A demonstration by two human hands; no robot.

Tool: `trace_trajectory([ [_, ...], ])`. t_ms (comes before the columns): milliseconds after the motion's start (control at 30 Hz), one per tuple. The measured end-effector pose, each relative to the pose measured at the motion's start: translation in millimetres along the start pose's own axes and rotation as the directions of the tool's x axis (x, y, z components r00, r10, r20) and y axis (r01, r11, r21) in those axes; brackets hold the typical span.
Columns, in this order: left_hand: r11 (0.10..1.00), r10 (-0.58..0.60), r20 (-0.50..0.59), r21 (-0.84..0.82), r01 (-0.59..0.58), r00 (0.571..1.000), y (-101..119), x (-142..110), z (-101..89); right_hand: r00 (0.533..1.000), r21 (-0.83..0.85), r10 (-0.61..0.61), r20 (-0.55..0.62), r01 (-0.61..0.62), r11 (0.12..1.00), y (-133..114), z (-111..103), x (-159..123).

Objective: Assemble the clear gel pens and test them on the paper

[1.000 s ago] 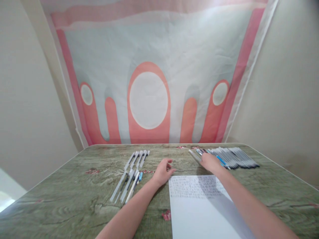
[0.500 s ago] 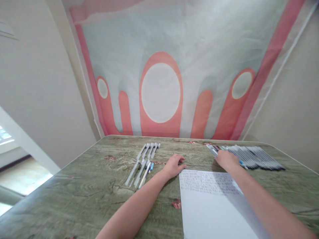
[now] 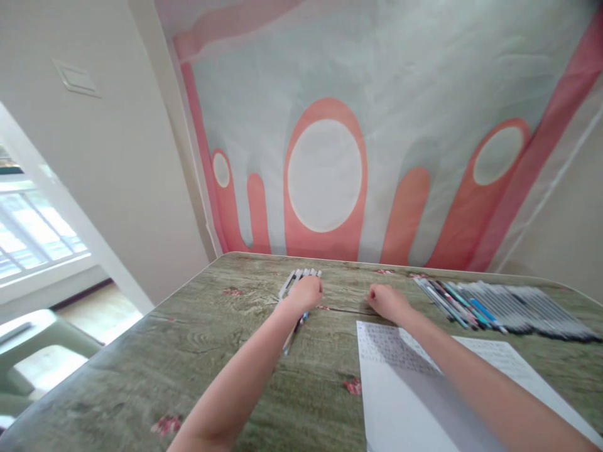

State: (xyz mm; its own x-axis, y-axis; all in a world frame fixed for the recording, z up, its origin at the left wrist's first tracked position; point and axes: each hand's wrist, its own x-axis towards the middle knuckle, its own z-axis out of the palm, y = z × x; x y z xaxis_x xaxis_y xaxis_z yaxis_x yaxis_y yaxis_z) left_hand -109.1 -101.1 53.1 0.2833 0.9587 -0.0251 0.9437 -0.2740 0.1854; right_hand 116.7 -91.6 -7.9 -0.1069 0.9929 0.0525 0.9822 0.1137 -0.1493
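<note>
My left hand [image 3: 306, 292] is closed, fingers curled downward, over the small group of pens on the left. Translucent-capped pens [image 3: 288, 284] show behind it, and a few more pens [image 3: 293, 334] stick out below the wrist. What its fingers grip is hidden. My right hand [image 3: 389, 302] is curled into a loose fist low over the table, just beyond the top edge of a handwritten sheet of paper [image 3: 400, 402]. A thin dark line runs left from its fingers; I cannot tell whether it is a pen or a table marking.
On the right lies a long row of grey pens [image 3: 532, 307], with several coloured pens [image 3: 459, 304] at its left end. A second written sheet [image 3: 513, 364] is under my right forearm. The wood-patterned table [image 3: 211, 351] meets a printed wall hanging; a pale chair [image 3: 47, 351] stands at left.
My right hand has moved left, from the coloured pens to the table's middle. My left hand has moved left onto the left pen group and curled. The view has turned left.
</note>
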Motion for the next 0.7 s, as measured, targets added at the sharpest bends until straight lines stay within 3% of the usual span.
trace_trajectory([
  [100, 0.996, -0.081, 0.009, 0.042, 0.08, 0.997, -20.8, -24.0, -2.4, 0.999, 0.041, 0.004, -0.039, -0.003, 0.999, -16.7, 11.4, 1.7],
  [267, 0.986, -0.156, -0.052, 0.051, 0.158, 0.986, -39.3, -53.7, 14.5, 0.99, 0.041, 0.051, -0.135, -0.046, 0.998, -23.7, 25.6, -3.0],
  [433, 0.987, -0.133, -0.085, 0.083, 0.14, 0.987, -35.3, -60.5, 24.5, 0.986, 0.031, 0.024, -0.165, -0.019, 0.999, -21.7, 30.7, -7.1],
  [700, 0.988, -0.132, -0.022, 0.084, 0.133, 0.991, -21.7, -64.4, 28.4, 0.989, 0.057, 0.003, -0.15, 0.005, 0.998, -20.0, 30.5, -8.1],
])
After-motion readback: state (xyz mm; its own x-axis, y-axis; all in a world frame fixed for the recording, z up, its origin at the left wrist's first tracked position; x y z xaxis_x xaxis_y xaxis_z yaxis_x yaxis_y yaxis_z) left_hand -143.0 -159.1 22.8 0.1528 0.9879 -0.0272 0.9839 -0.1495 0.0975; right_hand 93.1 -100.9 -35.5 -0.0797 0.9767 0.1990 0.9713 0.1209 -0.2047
